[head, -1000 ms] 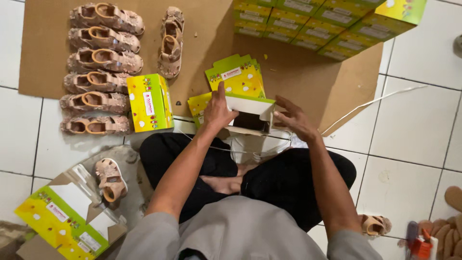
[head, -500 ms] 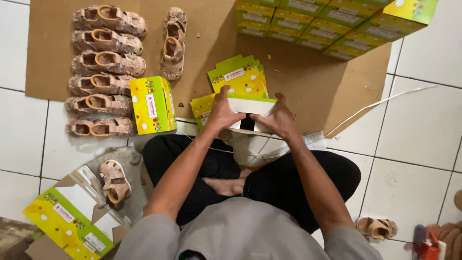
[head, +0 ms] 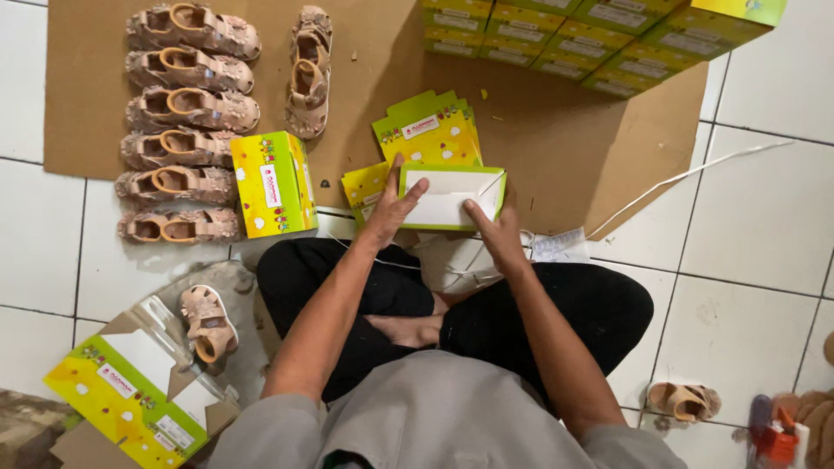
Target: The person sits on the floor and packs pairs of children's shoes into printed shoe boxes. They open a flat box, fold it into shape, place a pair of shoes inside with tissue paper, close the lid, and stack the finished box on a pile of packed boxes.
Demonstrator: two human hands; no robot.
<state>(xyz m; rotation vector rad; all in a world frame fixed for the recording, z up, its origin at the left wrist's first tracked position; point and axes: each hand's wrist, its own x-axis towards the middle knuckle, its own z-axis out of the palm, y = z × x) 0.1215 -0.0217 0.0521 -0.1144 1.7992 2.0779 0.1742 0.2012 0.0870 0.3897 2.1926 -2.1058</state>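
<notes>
The person sits cross-legged on the tiled floor (head: 764,226) and holds an open yellow-green box (head: 450,198) in front of the knees, at the near edge of a brown cardboard sheet (head: 556,148). The left hand (head: 391,208) grips the left wall of the box, fingers spread up along the side, and the right hand (head: 493,227) presses on the lower right corner, so both hands are closed on the box and keep it steady with the white inside turned up. Just behind it lies a small pile of flat unfolded boxes (head: 427,130), close enough to take one without moving. A finished closed box (head: 274,182) stands on its side to the left, next to a column of pink-beige sandals (head: 187,122) laid in pairs, and two more sandals (head: 309,71) lie apart near the top. At the far edge a row of stacked closed boxes (head: 591,39) is kept out of the way. One sandal (head: 207,323) rests beside the left knee, above a torn-open larger carton (head: 130,391). I cannot tell whether anything lies inside the box.
</notes>
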